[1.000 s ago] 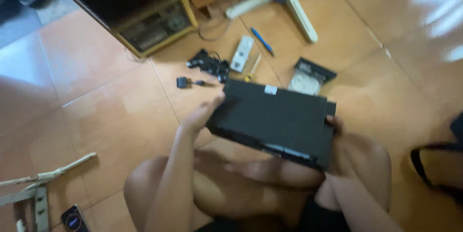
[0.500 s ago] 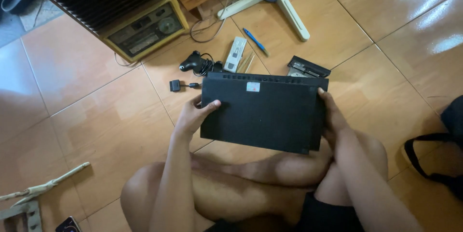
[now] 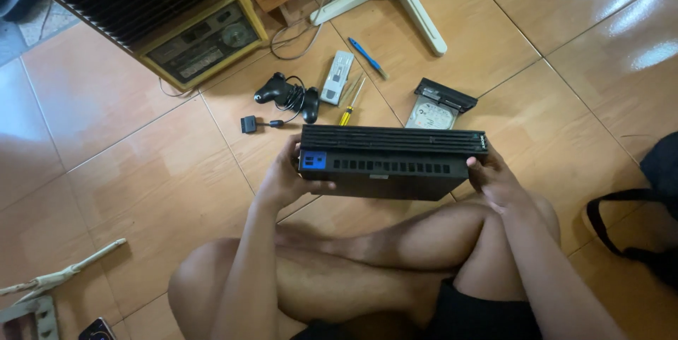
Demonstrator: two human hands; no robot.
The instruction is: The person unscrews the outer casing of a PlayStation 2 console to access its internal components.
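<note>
A person sits cross-legged on an orange-brown tiled floor (image 3: 127, 170) and holds a flat black plastic game console (image 3: 392, 163) above the crossed legs, its ribbed top edge and a slotted face with a small blue panel turned toward the camera. The left hand (image 3: 286, 177) grips the console's left end, thumb lying across the face below the blue panel, fingers wrapped behind. The right hand (image 3: 491, 174) clasps the console's right end, fingers curled round the corner.

Just beyond the console, on the floor, lies a yellow-handled screwdriver (image 3: 349, 105), with a grey rectangular remote-like block (image 3: 337, 77) and a blue pen (image 3: 367, 57) farther out. Beyond the console's left end sits a black game controller (image 3: 286, 93) with its coiled cable and plug. Beyond its right end lies a bare silver hard drive in a black bracket (image 3: 434, 107). Far beyond the console's left stands a yellow-framed cabinet with a dark slatted front (image 3: 183, 36).
</note>
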